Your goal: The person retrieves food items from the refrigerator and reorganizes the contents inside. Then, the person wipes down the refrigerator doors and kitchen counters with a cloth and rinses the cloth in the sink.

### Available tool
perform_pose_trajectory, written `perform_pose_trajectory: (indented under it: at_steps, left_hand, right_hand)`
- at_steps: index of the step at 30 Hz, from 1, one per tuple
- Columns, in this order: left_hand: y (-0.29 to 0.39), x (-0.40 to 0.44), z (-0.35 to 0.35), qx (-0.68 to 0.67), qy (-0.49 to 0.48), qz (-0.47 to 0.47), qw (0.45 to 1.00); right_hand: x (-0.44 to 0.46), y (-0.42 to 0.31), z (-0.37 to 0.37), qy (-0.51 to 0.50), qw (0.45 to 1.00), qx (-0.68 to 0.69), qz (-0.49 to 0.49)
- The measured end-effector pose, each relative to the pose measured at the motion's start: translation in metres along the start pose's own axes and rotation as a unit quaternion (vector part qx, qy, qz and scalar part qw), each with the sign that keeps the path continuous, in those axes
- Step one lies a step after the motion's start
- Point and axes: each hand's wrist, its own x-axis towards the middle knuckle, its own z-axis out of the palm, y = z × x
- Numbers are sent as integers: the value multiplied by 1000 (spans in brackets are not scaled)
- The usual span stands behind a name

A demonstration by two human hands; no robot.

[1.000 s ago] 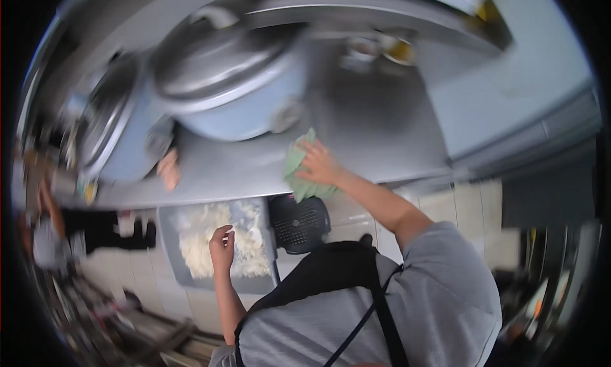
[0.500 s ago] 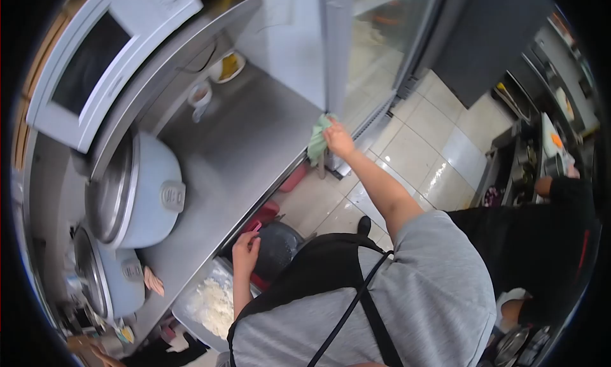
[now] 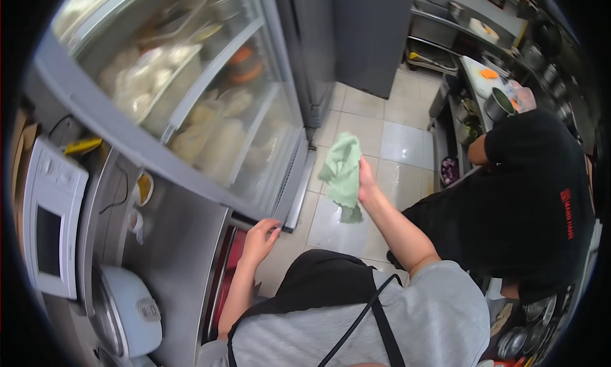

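My right hand (image 3: 367,181) grips a green cloth (image 3: 344,169), which hangs loosely in the air over the tiled floor, off the counter. Near the front corner of the steel counter (image 3: 168,265), my left hand (image 3: 259,239) is raised with bent fingers parted and nothing visible in them. Just beyond it stands the glass-fronted fridge (image 3: 210,106), with bags and trays of food behind the glass.
A person in black (image 3: 515,208) stands close on the right at a worktop with a white cutting board (image 3: 477,77) and a pot (image 3: 499,105). A rice cooker (image 3: 137,313) and a white microwave (image 3: 54,224) are at the left.
The view has swung right, from the counter and rice cookers to the fridge and aisle. My right hand has lifted the cloth away from the counter edge; my left hand is now near the fridge's lower corner.
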Motion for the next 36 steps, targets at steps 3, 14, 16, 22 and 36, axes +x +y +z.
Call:
perform_pose_trajectory:
  at_steps: [3, 14, 16, 22, 36]
  left_hand:
    - [42, 61, 21, -37, -50, 65, 996]
    - [77, 232, 75, 173, -5, 266, 948]
    - [63, 260, 97, 61, 76, 290, 952]
    - [85, 354, 90, 129, -3, 342, 931]
    - [182, 522, 186, 27, -236, 481, 844]
  right_hand:
    - [-16, -27, 0, 62, 994, 50, -70]
    - [55, -16, -15, 107, 921, -331, -174]
    - [90, -10, -3, 148, 855, -431, -249]
    - [169, -76, -14, 199, 804, -448, -338]
    - [183, -264, -128, 391, 765, -345, -379]
